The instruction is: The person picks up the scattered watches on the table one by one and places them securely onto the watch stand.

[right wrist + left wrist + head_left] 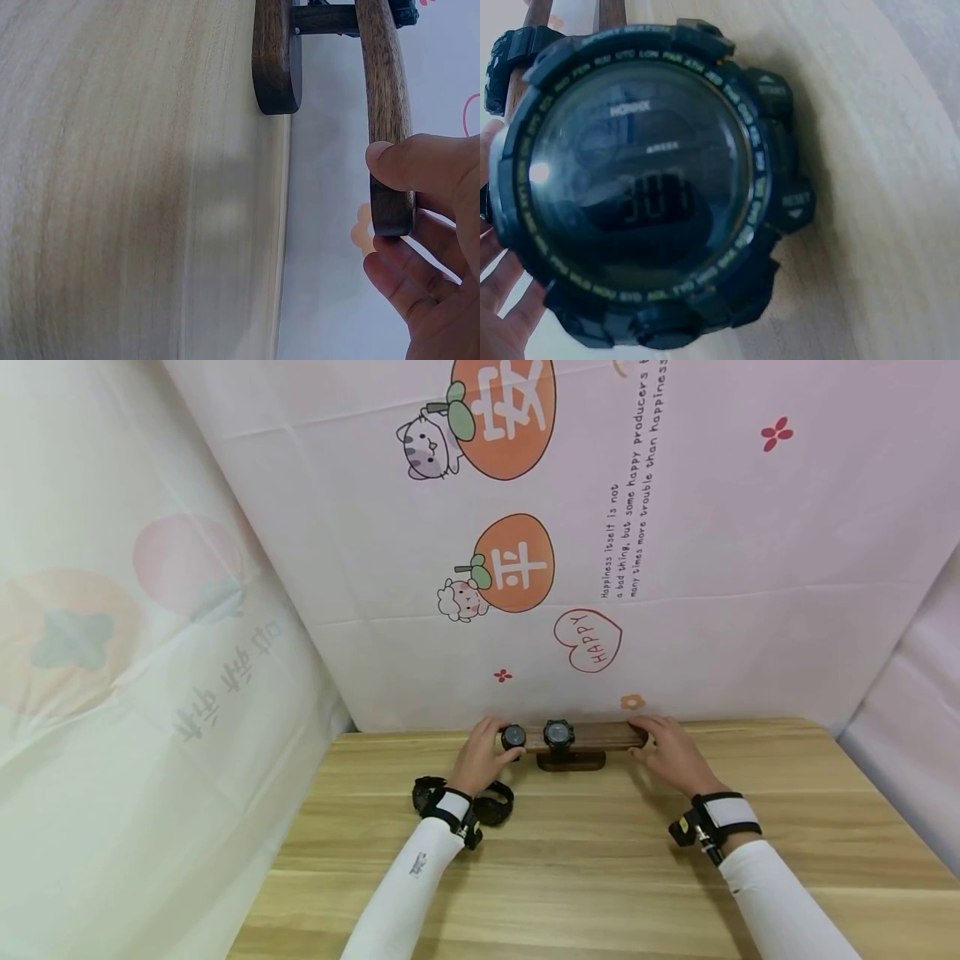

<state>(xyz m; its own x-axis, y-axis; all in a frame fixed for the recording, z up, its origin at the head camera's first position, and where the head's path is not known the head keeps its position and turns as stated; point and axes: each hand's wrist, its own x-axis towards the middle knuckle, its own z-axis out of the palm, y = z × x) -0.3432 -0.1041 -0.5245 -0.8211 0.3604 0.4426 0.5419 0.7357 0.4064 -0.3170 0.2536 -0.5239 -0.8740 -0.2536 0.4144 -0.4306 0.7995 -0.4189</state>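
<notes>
A dark wooden watch stand [603, 737] stands at the table's far edge, its bar raised over a rounded base [572, 763]. Two black watches are strapped on the bar: one watch [513, 737] at the left end, another watch [558, 733] near the middle. My left hand [476, 758] holds the bar's left end, beside the first watch; its exact contact is partly hidden. At the other end my right hand [442, 184] pinches the bar [386, 97] between thumb and fingers. A digital watch [649, 180] fills much of the left wrist view.
Two loose black watches lie under my left wrist: a left one [426, 792], partly covered, and a right one [495, 806]. The wooden table [585, 868] ends against a printed white cloth [712, 643]. More cloth [165, 693] hangs at the left.
</notes>
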